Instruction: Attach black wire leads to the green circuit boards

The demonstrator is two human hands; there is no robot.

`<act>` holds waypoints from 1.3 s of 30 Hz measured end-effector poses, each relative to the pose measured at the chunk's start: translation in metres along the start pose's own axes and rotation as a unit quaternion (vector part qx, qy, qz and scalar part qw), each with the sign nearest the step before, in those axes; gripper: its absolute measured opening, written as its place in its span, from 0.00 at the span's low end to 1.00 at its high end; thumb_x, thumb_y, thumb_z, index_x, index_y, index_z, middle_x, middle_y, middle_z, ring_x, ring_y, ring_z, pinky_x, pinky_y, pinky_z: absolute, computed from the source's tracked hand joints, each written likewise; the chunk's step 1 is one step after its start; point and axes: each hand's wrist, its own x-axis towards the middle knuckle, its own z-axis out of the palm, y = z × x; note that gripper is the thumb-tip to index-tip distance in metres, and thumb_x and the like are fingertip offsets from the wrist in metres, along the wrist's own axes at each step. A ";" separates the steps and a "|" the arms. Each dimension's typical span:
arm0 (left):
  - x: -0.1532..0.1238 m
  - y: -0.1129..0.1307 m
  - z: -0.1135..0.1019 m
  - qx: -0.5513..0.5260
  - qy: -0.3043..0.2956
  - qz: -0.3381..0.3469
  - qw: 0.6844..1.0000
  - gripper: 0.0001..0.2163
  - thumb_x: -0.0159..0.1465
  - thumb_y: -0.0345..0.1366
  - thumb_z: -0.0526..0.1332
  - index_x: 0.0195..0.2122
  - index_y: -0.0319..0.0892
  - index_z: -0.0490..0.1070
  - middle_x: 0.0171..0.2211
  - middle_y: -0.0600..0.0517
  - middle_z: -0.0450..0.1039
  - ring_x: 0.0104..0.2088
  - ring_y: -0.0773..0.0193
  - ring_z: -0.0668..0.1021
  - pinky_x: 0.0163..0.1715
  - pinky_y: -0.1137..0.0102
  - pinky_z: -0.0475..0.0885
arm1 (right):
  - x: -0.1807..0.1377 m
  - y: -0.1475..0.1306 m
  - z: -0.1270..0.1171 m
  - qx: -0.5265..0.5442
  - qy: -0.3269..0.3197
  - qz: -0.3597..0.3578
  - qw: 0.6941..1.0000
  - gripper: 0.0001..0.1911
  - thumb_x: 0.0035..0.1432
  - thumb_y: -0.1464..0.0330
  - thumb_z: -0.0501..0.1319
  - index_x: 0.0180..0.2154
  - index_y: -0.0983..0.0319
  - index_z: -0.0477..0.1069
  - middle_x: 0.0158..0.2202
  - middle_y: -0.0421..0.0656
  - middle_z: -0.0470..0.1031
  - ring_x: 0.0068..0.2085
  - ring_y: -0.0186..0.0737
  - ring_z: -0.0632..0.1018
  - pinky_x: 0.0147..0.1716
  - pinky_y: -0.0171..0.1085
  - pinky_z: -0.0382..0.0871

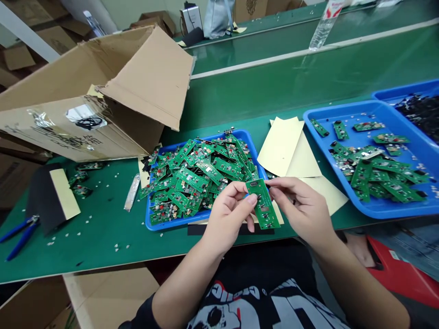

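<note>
My left hand (228, 212) grips a green circuit board (263, 208) by its left edge, thumb on its face. The board is held upright, with a connector near its top and small dark parts along it. At its upper right edge, the thumb and forefinger of my right hand (303, 208) pinch together; a small dark bit shows at the fingertips, too small to name. Just beyond my left hand, a blue tray (148, 220) is heaped with many similar boards (192, 178).
To the right, another blue tray (377, 211) holds more boards, beside a tray of black pieces (420, 114). Cream paper sheets (279, 146) lie between trays. A cardboard box (137, 77) stands at left, near blue-handled cutters (24, 233). Behind are a green ledge and a bottle (324, 27).
</note>
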 end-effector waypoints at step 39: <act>-0.008 0.018 0.000 0.133 -0.016 -0.081 0.988 0.15 0.59 0.33 0.63 0.47 0.38 0.66 0.19 0.61 0.67 0.16 0.75 0.71 0.18 0.81 0.68 | 0.019 -0.012 -0.030 -0.216 -0.193 -0.227 0.930 0.05 0.64 0.74 0.50 0.37 0.61 0.63 0.29 0.43 0.72 0.31 0.39 0.73 0.29 0.37 0.65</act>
